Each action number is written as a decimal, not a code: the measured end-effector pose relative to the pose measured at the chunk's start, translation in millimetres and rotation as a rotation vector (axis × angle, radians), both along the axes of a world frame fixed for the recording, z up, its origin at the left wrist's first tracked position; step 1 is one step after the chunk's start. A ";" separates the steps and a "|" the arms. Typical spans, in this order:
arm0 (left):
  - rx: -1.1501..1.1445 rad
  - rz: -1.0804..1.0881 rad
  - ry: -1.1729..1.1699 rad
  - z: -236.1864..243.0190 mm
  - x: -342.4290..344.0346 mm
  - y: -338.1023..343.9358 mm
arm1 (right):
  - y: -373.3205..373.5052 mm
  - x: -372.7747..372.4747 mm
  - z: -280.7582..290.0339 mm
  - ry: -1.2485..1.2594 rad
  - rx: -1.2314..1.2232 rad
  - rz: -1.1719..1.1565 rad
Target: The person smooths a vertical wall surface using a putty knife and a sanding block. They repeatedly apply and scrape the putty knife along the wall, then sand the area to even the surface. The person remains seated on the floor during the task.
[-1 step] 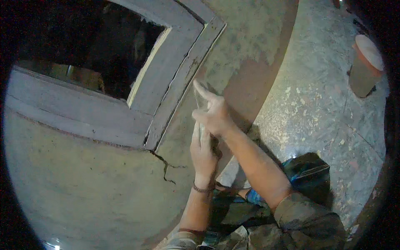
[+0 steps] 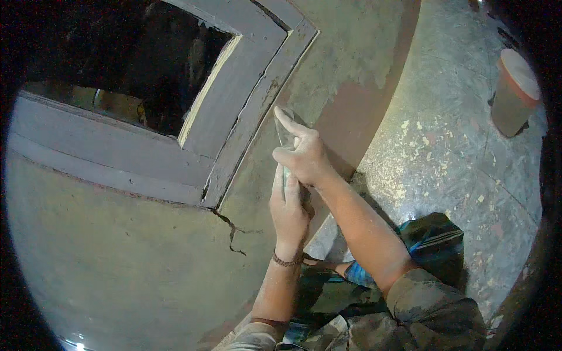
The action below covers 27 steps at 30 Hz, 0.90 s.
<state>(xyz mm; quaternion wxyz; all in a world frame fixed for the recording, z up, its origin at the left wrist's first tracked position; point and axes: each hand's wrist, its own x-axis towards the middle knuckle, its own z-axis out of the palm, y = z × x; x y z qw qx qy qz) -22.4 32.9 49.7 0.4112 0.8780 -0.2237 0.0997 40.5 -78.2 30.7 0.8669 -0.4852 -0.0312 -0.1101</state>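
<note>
Head view, right hand (image 2: 308, 157) partly outstretched, left hand (image 2: 290, 217) narrowed, both grasping thin flat tool (image 2: 284, 138)

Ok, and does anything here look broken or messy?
Yes. A dark, branching crack runs through the wall from the corner of the grey frame, breaking up the smoother surface around it. Pale flecks also speckle the floor, making it look blotchy.
</note>
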 end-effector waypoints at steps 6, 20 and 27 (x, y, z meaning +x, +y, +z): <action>-0.001 0.042 -0.166 -14.7 -20.6 2.9 | 15.3 -17.4 -6.0 -0.115 -0.170 -0.101; -0.102 0.024 -0.084 -20.7 -15.3 -0.5 | 17.7 -7.2 -18.7 -0.167 -0.157 -0.068; -0.035 0.003 -0.149 -10.9 15.7 -5.8 | -4.5 8.2 -2.9 -0.175 -0.059 -0.165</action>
